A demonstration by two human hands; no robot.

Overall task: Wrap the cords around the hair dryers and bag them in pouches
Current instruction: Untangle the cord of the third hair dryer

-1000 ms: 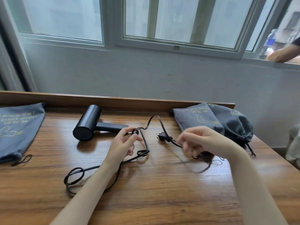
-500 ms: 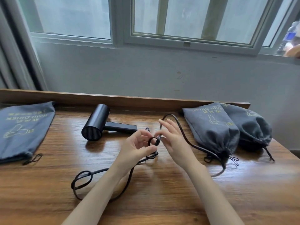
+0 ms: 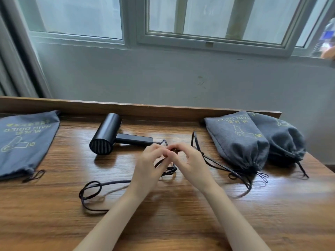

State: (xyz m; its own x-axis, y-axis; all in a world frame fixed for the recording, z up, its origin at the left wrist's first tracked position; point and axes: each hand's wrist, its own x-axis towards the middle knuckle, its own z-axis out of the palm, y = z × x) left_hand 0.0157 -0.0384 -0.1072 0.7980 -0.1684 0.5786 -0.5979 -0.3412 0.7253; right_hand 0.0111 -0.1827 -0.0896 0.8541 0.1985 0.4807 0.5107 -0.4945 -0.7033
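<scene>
both hands (image 3: 170, 161) pinch the cord (image 3: 108, 183) together.

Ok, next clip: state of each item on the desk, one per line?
Hair dryer: lying on its side, unbagged, cord not wrapped.
Cord: loose, looped across the desk.
Left hand: pinching the cord.
Right hand: pinching the cord.
Left pouch: flat.
Middle pouch: bulging, drawstring cinched.
Right pouch: bulging, cinched.

A plain room, my work desk under a window.
I sit at a wooden desk (image 3: 181, 223) against a grey wall (image 3: 163, 78), a sliding window (image 3: 208, 20) above it.
</scene>
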